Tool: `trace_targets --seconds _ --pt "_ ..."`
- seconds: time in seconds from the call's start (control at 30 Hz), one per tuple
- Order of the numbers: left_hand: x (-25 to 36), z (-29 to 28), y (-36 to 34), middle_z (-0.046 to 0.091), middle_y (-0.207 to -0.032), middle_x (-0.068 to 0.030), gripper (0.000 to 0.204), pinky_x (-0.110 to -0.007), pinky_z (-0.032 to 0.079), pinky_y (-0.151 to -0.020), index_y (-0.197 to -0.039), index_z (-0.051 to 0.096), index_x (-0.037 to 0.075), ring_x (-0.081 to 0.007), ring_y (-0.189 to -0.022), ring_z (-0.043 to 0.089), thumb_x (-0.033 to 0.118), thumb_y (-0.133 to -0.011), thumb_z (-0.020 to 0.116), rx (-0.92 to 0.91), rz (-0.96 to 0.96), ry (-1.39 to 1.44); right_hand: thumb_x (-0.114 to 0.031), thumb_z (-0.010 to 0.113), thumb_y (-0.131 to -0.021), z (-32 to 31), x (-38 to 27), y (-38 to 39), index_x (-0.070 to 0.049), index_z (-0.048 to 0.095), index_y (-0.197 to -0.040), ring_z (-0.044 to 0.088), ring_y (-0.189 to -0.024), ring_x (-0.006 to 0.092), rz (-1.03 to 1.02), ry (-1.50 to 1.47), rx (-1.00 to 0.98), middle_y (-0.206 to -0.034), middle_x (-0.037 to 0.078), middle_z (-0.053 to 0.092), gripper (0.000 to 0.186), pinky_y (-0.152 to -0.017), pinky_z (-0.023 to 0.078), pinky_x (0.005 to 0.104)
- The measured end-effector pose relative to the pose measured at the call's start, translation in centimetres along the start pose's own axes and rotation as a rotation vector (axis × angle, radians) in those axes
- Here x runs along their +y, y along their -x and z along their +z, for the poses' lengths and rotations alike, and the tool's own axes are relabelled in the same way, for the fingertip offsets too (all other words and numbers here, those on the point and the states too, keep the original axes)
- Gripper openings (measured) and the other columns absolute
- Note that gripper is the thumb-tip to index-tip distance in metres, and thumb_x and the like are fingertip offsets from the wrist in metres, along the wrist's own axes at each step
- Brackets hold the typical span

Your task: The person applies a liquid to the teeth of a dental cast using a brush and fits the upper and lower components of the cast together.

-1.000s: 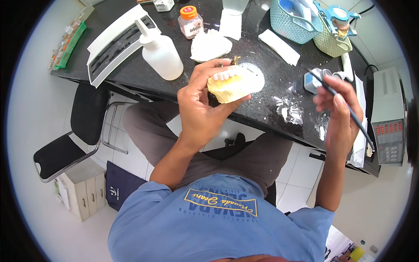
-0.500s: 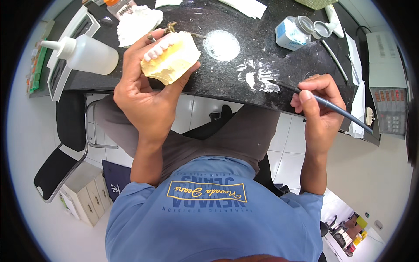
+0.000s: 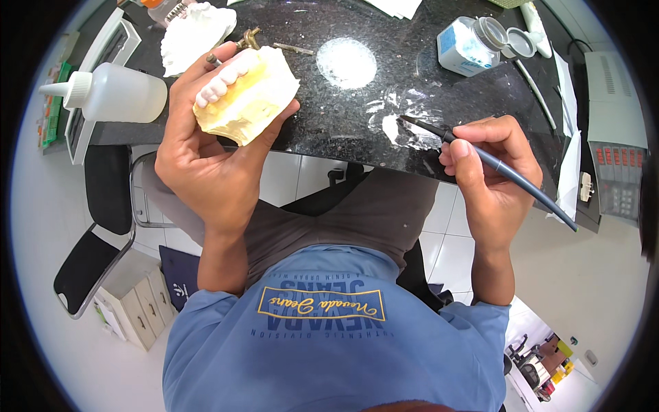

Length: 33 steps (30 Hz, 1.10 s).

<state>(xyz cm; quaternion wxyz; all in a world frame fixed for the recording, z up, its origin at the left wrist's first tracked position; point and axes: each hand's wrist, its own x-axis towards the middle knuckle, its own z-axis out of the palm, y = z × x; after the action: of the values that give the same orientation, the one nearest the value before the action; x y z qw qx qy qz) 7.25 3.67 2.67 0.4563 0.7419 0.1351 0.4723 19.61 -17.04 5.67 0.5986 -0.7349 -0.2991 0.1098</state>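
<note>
My left hand [image 3: 209, 175] holds a yellow dental cast [image 3: 254, 99] with a row of white teeth [image 3: 220, 82] along one side, with brass-coloured metal fittings behind it. My right hand [image 3: 494, 182] grips a dark slim brush [image 3: 525, 184]. Its dark tip rests on or just over a white smear [image 3: 405, 134] on the black counter, and I cannot tell if it touches. Above that smear lies a round white patch [image 3: 347, 63]. A small square jar [image 3: 463, 51] with its lid flipped back stands to the upper right of the brush.
A squeeze bottle [image 3: 123, 93], white plaster piece [image 3: 195, 38] and long white tray [image 3: 117, 44] occupy the counter [image 3: 329, 117] at left. A white paper strip [image 3: 566, 158] and grey control box [image 3: 614, 175] sit at right. A black chair [image 3: 110, 189] stands left of my legs.
The cast in my left hand has moved leftward in view. My right hand has brought the brush down and leftward to the white smear, as the whole view has shifted.
</note>
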Motion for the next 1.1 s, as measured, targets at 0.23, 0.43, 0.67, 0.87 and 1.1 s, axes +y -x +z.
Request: trace_targets --seconds 0.23,0.43,0.67,0.87,1.1 --pt "-0.1 -0.2 0.0 0.065 -0.117 -0.0131 0.052 -0.03 0.05 -0.093 -0.118 0.06 -0.007 -0.0161 -0.102 0.064 -0.001 -0.072 0.081 -0.013 0.013 -0.03 0.001 0.067 -0.082 0.1 -0.1 -0.1 0.001 0.063 -0.088 0.059 -0.067 0.0052 0.005 0.037 -0.03 -0.075 0.003 0.063 0.008 -0.059 0.045 0.0185" --pt "-0.1 -0.5 0.0 0.065 -0.118 -0.0144 0.054 -0.031 0.049 -0.095 -0.12 0.058 -0.008 -0.0179 -0.105 0.063 0.0 -0.072 0.081 -0.029 -0.006 -0.015 0.001 0.067 -0.082 -0.1 0.0 -0.1 0.001 0.062 -0.087 0.058 -0.065 0.0044 0.011 -0.002 0.003 -0.072 0.002 0.063 0.007 -0.058 0.044 0.0178" --pt "-0.3 -1.0 -0.2 0.062 -0.122 -0.0171 0.057 -0.032 0.048 -0.097 -0.121 0.057 -0.01 -0.0204 -0.11 0.061 0.009 -0.073 0.083 -0.088 0.008 0.032 0.001 0.066 -0.082 -0.2 -0.1 -0.2 0.002 0.062 -0.087 0.057 -0.065 0.0038 0.039 0.002 -0.02 -0.072 0.002 0.063 0.007 -0.058 0.043 0.0175" --pt "-0.9 -1.8 -0.2 0.06 -0.124 -0.0187 0.066 -0.033 0.046 -0.098 -0.122 0.055 -0.012 -0.0222 -0.113 0.059 0.025 -0.075 0.082 -0.114 0.025 0.053 0.0 0.067 -0.082 0.4 -0.8 -0.3 0.002 0.063 -0.088 0.06 -0.067 0.0054 0.105 0.021 -0.028 -0.074 0.004 0.064 0.007 -0.06 0.045 0.0183" --pt "-0.8 -2.2 -0.7 0.057 -0.124 -0.0208 0.056 -0.033 0.045 -0.097 -0.116 0.061 -0.008 -0.0235 -0.116 0.055 0.017 -0.071 0.083 -0.199 0.076 -0.026 -0.003 0.067 -0.086 -0.3 -0.2 0.2 0.004 0.06 -0.098 0.062 -0.066 0.0148 -0.208 -0.097 -0.013 -0.082 0.014 0.063 0.016 -0.062 0.054 0.0244"
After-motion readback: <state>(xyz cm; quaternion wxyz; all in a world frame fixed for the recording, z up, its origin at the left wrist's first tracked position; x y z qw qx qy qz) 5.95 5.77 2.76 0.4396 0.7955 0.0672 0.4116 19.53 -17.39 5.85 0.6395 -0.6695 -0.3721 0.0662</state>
